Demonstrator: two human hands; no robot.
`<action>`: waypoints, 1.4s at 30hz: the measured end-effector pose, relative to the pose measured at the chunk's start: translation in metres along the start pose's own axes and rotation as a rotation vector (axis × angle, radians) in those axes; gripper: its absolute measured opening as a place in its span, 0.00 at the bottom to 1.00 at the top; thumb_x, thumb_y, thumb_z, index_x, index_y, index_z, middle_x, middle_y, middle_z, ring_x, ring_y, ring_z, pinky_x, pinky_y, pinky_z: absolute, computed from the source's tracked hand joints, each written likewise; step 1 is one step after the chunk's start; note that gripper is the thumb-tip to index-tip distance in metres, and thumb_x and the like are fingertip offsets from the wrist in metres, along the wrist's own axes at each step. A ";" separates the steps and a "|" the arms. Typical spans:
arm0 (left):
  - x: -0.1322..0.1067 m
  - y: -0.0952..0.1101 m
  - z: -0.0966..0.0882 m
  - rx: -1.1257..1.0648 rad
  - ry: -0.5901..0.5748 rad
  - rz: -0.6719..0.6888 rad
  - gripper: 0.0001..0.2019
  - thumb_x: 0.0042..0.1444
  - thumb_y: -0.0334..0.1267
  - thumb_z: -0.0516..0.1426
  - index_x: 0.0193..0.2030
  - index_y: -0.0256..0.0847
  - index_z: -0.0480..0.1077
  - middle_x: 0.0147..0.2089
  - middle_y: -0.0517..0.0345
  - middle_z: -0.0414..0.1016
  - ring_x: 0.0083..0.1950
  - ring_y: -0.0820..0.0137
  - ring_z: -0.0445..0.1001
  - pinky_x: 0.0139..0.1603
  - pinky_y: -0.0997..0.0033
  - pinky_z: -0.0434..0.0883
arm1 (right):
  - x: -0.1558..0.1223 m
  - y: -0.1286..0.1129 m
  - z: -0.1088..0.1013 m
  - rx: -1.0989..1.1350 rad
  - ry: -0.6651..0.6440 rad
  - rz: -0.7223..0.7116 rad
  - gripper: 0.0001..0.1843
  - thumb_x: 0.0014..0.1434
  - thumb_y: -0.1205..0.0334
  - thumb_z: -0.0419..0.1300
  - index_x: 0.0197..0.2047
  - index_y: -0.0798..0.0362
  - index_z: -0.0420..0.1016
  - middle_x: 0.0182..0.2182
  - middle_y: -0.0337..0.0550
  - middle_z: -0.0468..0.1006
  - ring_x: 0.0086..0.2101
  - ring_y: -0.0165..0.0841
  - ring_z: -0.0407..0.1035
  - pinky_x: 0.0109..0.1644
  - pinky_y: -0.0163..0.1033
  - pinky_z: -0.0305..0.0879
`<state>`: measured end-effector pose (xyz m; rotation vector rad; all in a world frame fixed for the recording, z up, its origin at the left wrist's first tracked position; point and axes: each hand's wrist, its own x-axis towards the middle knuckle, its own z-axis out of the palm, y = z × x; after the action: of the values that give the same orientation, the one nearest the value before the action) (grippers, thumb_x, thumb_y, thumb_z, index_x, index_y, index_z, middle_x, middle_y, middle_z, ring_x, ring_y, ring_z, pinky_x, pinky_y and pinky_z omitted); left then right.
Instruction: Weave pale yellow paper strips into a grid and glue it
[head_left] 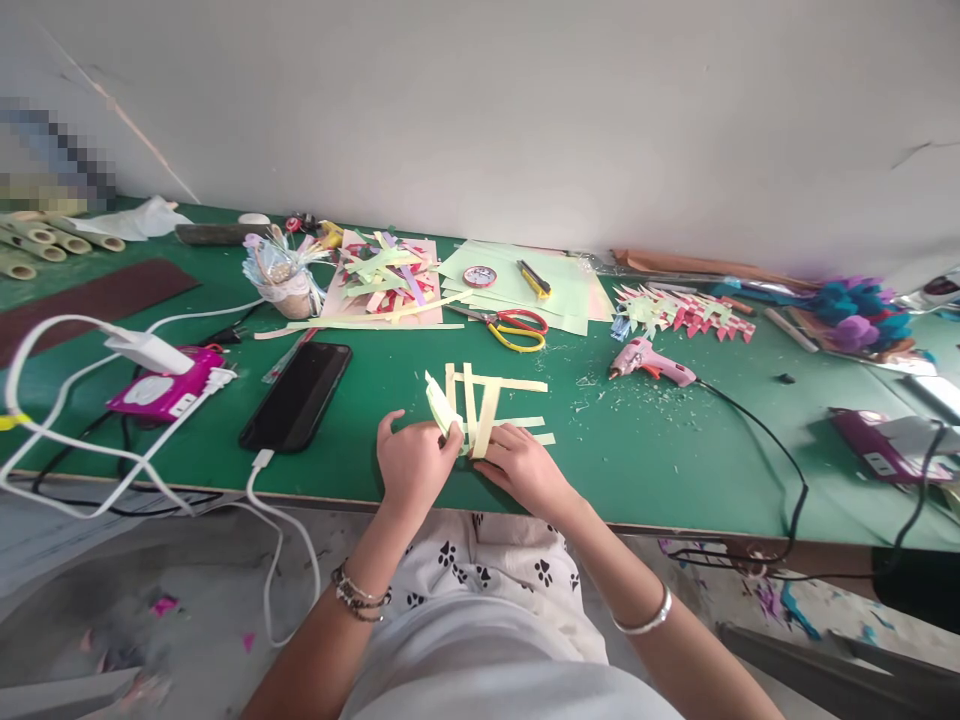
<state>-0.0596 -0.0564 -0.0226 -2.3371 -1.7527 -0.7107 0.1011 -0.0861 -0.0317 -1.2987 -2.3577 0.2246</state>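
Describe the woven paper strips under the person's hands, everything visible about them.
The woven paper strips are pale yellow, flat and thin. Several upright strips cross a few horizontal ones in a loose lattice, ends sticking out unevenly. They lie on the green table near its front edge. The right hand presses on the lower edge; the left hand lifts one loose strip end at the left side with its fingers.

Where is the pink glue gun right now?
In the head view, the pink glue gun lies on the green table, right of the hands, below the red scissors.
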 end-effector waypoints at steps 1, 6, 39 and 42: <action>0.000 0.000 0.000 0.001 -0.001 -0.002 0.23 0.56 0.42 0.48 0.12 0.41 0.67 0.12 0.58 0.69 0.16 0.71 0.64 0.51 0.62 0.60 | 0.000 0.000 0.001 -0.031 0.014 -0.002 0.07 0.59 0.65 0.54 0.36 0.53 0.74 0.34 0.44 0.74 0.37 0.34 0.66 0.39 0.39 0.62; 0.000 0.000 -0.001 -0.022 -0.035 0.001 0.22 0.56 0.40 0.49 0.12 0.41 0.66 0.13 0.58 0.69 0.16 0.72 0.64 0.51 0.61 0.59 | 0.005 0.000 0.005 -0.103 0.063 -0.035 0.11 0.60 0.69 0.52 0.30 0.52 0.73 0.33 0.41 0.76 0.35 0.31 0.66 0.40 0.37 0.60; 0.000 0.001 -0.003 0.003 -0.043 0.001 0.25 0.58 0.47 0.48 0.14 0.39 0.70 0.14 0.57 0.70 0.18 0.70 0.67 0.52 0.62 0.59 | -0.001 -0.012 0.001 -0.061 0.036 -0.011 0.08 0.60 0.66 0.53 0.39 0.52 0.73 0.35 0.41 0.77 0.40 0.33 0.66 0.55 0.46 0.46; -0.001 0.001 -0.005 -0.009 -0.053 0.000 0.25 0.58 0.48 0.48 0.14 0.40 0.70 0.15 0.56 0.71 0.19 0.70 0.68 0.52 0.61 0.59 | -0.003 -0.013 -0.002 -0.060 0.021 -0.002 0.08 0.60 0.67 0.52 0.39 0.52 0.72 0.35 0.40 0.76 0.39 0.33 0.66 0.55 0.47 0.44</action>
<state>-0.0605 -0.0590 -0.0187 -2.3838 -1.7744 -0.6639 0.0934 -0.0957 -0.0263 -1.3195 -2.3644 0.1394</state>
